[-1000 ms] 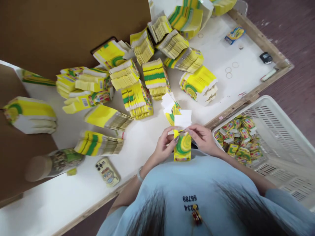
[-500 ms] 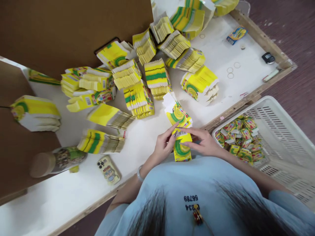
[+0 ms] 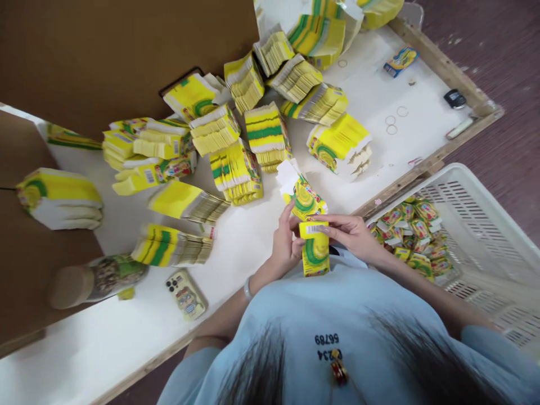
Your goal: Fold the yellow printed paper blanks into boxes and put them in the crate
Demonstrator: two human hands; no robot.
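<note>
A small yellow carton (image 3: 315, 256) with a green swirl and a barcode flap is held upright at the table's front edge, close to my shirt. My right hand (image 3: 353, 233) pinches its top end from the right, thumb near the barcode. Curled fingers of my left hand (image 3: 284, 242) grip its left edge, while the index finger reaches up to another yellow carton (image 3: 307, 197). That one lies just beyond my hands, with white flaps spread at its far end. Its near end is hidden behind the held carton and my fingers.
Bundled flat cartons (image 3: 268, 135) cover the table's middle and back. To my right, a white plastic basket (image 3: 476, 197) holds several small filled boxes. A phone (image 3: 185, 293) and a jar (image 3: 99, 278) lie at left; a blue box (image 3: 400, 61) and a black gadget (image 3: 454, 99) lie at right.
My left fingers have shifted from the carton's top flap to its left edge, the index finger lifting away. My right thumb has moved up to the barcode end.
</note>
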